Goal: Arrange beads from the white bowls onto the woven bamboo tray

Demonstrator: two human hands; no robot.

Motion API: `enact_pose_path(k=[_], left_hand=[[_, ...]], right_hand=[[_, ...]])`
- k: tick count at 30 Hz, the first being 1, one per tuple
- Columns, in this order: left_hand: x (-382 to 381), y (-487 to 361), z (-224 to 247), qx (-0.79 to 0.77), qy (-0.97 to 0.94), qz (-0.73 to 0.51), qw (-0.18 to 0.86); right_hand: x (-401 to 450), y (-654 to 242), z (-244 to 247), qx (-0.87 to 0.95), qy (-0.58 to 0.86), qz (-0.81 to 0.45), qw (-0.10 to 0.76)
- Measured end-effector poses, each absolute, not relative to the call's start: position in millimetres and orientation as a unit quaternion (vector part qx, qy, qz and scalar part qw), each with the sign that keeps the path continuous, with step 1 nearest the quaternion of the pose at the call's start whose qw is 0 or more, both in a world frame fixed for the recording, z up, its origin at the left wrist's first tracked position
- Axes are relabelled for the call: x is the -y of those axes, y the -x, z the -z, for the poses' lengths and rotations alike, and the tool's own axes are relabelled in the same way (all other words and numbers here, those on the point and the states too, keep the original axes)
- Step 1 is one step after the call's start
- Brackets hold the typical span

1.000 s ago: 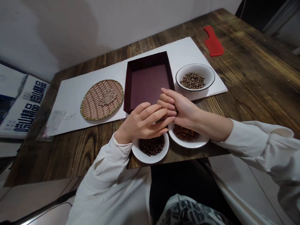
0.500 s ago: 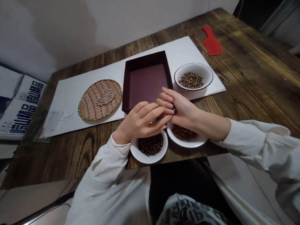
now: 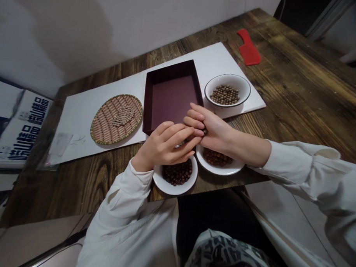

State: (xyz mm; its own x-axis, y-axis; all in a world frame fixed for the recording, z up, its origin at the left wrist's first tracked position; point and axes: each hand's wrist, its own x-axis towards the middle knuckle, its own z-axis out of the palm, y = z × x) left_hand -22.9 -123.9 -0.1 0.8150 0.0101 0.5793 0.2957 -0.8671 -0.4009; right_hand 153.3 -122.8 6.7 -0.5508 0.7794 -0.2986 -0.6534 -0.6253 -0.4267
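Observation:
My right hand is curled, palm turned up, and small brown beads show between its fingers and palm. Against its fingertips lie the bent fingers of my left hand, pinched together; whatever they hold is hidden. Both hands meet just above the near edge of a dark maroon open box. Under my left hand stands a white dish of dark red-brown beads. Below my right wrist is a second white dish with reddish-brown beads, partly covered by the hand.
A white bowl with a dark rim holds olive-brown beads. Left of the box, a round woven mat bears a patch of small pale beads. Both stand on a white board. A red comb lies at the back right.
The whole view has shifted slightly, moving the scene a little to the left. My hands keep nearly the same pose, fingers still together.

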Motion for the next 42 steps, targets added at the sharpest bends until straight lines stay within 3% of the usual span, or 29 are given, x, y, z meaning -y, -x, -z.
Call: enact_pose_path(k=[12, 35, 42], left_hand=[[126, 23, -1, 0.073, 0.921, 0.294, 0.244], [131, 28, -7, 0.011, 0.902, 0.328, 0.280], [131, 26, 1, 0.174, 0.875, 0.335, 0.302]], right_hand=[[124, -152, -9, 0.113, 0.237, -0.863, 0.430], [136, -148, -11, 0.051, 0.260, -0.888, 0.375], [138, -145, -12, -0.003, 0.288, -0.864, 0.414]])
